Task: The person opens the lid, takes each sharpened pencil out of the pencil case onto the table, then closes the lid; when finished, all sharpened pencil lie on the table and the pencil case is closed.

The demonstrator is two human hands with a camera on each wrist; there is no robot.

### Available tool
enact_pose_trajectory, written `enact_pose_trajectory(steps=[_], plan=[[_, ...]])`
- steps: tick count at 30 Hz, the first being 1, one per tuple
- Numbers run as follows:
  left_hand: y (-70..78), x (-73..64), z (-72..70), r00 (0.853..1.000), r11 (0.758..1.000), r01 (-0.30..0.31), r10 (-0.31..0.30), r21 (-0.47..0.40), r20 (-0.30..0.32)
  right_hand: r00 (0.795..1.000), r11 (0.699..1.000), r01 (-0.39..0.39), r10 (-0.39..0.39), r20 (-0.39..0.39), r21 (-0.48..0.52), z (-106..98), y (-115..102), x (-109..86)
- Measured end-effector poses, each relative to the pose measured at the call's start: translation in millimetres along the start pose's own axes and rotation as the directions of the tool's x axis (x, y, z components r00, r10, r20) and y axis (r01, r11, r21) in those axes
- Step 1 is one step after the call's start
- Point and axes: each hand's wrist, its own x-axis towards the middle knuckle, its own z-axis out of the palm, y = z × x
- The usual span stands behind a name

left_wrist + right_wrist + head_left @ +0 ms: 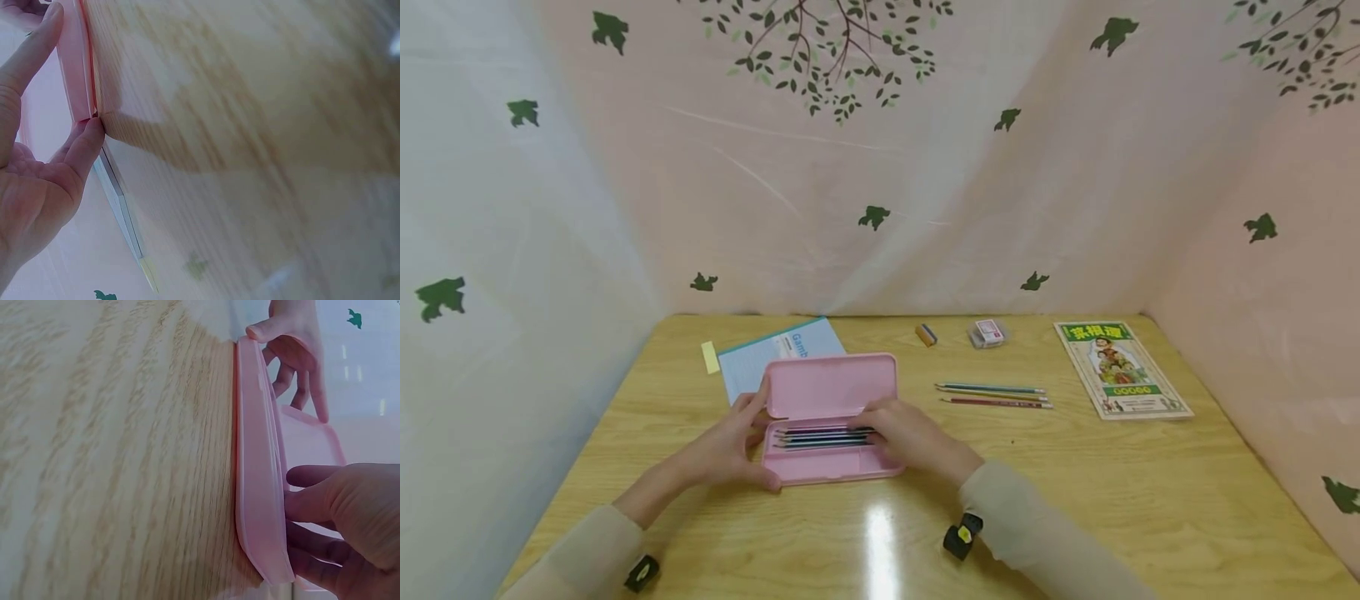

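A pink pencil case [831, 387] lies on the table with its lid raised and tilted back. Several dark pencils [820, 439] lie lengthwise in its tray. My left hand [730, 446] holds the case's left end, thumb at the front corner and fingers spread toward the lid; in the left wrist view, fingertips [87, 140] touch the case's edge. Reaching over the right end, my right hand [910, 437] has its curled fingers round the right ends of the pencils. From the right wrist, the case wall [259, 469] hides the fingertips and pencils.
Behind the case lies a blue-and-white notebook [752, 358], beside a yellow strip [710, 357]. To the right are several loose pencils [992, 389]. An eraser [927, 335], a small clear box [988, 333] and a picture booklet [1120, 371] lie farther back. Fabric walls surround the table.
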Motion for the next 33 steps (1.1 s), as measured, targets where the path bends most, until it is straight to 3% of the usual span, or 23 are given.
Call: enact_pose_trajectory(steps=[14, 33], plan=[[0.1, -3.2, 0.4, 1.000, 1.000, -0.011, 0.011, 0.009, -0.002, 0.999, 0.998, -0.028, 0.029, 0.021, -0.060, 5.2, -7.0, 8.1], [0.3, -0.4, -2.0, 1.000, 1.000, 0.013, -0.013, 0.009, 0.006, 0.998, 0.998, -0.058, 0.058, 0.008, -0.007, 5.6, -5.2, 9.1]])
